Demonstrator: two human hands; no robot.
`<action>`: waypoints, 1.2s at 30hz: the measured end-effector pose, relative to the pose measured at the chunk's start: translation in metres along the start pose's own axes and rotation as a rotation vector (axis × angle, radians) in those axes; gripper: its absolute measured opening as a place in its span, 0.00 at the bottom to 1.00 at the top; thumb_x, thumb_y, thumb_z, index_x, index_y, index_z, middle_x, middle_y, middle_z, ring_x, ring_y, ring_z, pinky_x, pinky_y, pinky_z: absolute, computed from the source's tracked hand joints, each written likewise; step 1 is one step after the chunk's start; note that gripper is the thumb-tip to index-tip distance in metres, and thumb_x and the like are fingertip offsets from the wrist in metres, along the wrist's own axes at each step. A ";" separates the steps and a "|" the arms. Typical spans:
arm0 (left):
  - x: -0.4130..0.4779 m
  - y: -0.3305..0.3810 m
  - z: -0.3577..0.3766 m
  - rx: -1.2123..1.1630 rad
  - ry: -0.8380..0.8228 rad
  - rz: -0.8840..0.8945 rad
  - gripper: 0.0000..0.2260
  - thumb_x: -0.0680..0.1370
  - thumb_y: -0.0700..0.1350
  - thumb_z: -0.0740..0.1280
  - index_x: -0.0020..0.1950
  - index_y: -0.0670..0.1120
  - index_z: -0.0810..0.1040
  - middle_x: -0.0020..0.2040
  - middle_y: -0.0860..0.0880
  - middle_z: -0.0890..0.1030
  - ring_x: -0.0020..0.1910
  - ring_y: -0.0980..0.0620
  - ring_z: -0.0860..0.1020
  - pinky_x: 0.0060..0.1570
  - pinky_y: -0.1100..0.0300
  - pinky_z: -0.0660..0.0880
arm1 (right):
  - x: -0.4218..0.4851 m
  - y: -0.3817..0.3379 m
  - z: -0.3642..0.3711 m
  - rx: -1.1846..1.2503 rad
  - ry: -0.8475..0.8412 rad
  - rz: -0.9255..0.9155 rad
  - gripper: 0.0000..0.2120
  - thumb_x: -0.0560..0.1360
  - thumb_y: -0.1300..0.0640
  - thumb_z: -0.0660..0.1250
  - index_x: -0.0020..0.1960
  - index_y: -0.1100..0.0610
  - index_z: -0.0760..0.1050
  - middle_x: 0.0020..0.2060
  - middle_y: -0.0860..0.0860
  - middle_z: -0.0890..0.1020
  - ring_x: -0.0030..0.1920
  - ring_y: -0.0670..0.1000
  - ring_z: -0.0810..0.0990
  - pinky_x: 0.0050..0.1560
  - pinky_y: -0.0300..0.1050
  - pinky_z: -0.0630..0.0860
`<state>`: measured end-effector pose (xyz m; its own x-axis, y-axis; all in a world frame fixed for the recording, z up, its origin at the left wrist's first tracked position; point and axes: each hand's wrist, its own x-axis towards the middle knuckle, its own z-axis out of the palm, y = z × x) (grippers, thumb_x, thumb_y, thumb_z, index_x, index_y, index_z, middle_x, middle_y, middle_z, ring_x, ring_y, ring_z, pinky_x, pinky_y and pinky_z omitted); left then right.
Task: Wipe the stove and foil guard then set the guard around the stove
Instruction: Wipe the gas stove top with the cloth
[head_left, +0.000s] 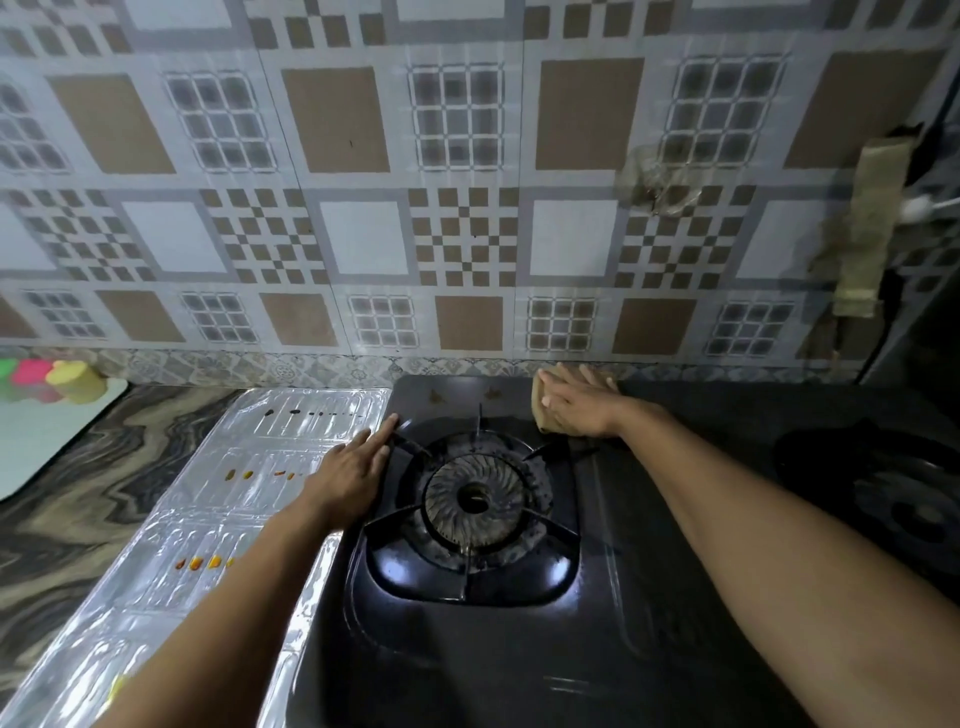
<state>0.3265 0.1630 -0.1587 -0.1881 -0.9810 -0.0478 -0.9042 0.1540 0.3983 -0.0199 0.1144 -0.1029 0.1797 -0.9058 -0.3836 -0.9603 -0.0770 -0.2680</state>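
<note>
1. Black and smooth, the metal stove (467, 649) sits closest, with shiny spots of light on its top.
2. Silver foil guard (208, 519) lies flat on the swirly brown counter (104, 467), just beside the stove's left edge. It is crinkly and bumpy, with small rows of orange, yellow and dark spots on it.
3. One round burner (474, 499) sits in the middle of the stove, with little lines all around a hole. Dark metal bars reach in over it.
4. Left hand (353, 467) lies flat with straight fingers, right where the stove's left edge meets the foil. It holds nothing.
5. Right hand (576, 405) is farther back, at the far right corner of the stove. Its fingers are straight and press down flat on one tan cloth (538, 389).
6. A second dark burner (909, 499) shows at the far right.
7. Three bright cups stand at the far left: green (5, 366), pink (31, 371) and yellow (78, 382). What is inside them cannot be seen.
8. Wall tiles (337, 234) at the back have brown, grey and white squares.
</note>
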 end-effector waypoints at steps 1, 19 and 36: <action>-0.001 0.001 0.000 0.002 0.000 -0.002 0.23 0.84 0.51 0.50 0.79 0.58 0.51 0.77 0.40 0.64 0.75 0.42 0.63 0.73 0.51 0.59 | 0.005 -0.004 -0.004 0.007 -0.031 -0.008 0.27 0.84 0.42 0.42 0.81 0.42 0.42 0.80 0.43 0.39 0.80 0.56 0.36 0.77 0.63 0.37; -0.007 0.010 0.000 -0.044 0.033 -0.052 0.22 0.84 0.51 0.50 0.79 0.59 0.52 0.77 0.42 0.63 0.77 0.45 0.60 0.74 0.53 0.57 | 0.091 -0.166 0.005 -0.190 -0.131 -0.218 0.31 0.84 0.47 0.49 0.82 0.53 0.40 0.81 0.49 0.41 0.81 0.60 0.42 0.78 0.64 0.43; -0.012 0.016 -0.004 -0.066 0.062 -0.027 0.27 0.79 0.55 0.47 0.79 0.53 0.56 0.76 0.47 0.66 0.75 0.47 0.65 0.72 0.49 0.62 | 0.059 -0.178 0.044 -0.134 0.134 -0.265 0.29 0.81 0.55 0.58 0.80 0.60 0.57 0.80 0.58 0.57 0.77 0.62 0.58 0.75 0.60 0.59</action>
<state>0.3163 0.1763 -0.1479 -0.1382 -0.9904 -0.0028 -0.8811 0.1217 0.4569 0.1711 0.0931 -0.1163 0.4059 -0.8931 -0.1938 -0.9051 -0.3633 -0.2211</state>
